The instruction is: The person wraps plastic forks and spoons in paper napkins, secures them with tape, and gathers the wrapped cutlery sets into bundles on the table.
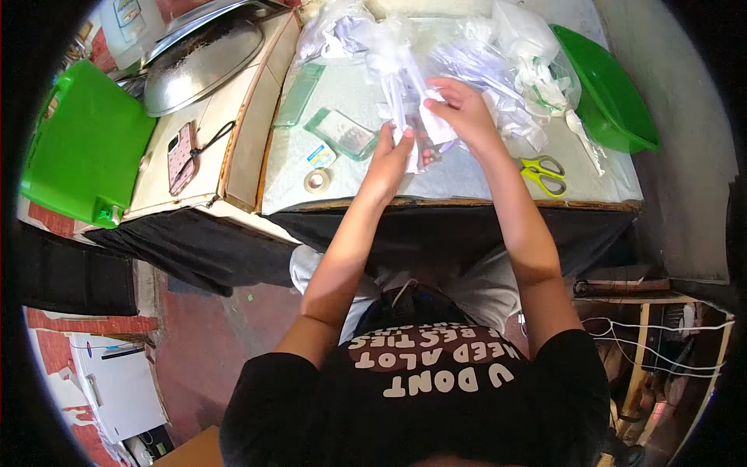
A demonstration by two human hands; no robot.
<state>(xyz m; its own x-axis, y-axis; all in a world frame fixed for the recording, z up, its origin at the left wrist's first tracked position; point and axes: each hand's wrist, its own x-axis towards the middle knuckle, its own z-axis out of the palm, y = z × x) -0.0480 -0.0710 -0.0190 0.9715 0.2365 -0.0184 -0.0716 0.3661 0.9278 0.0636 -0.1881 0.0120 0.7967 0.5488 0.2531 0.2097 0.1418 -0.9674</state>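
Note:
My left hand [391,161] is closed on a bundle of white paper strips [395,97] at the middle of the table. To its right, my right hand [464,113] pinches a folded white paper piece [437,124]. Clear plastic lies about the strips. More white paper strips [486,70] are heaped behind my right hand. Left of my hands are a clear greenish case [342,134], a small blue and yellow card [320,155] and a roll of tape [317,180]. Green-handled scissors [544,174] lie to the right of my right forearm.
A green basin [611,97] leans at the right edge, beside white plastic bags [537,47]. On the left counter are a phone [184,158] with a strap, a metal lid [204,74] and a green plastic case [89,144]. The table's front edge [459,203] is near my body.

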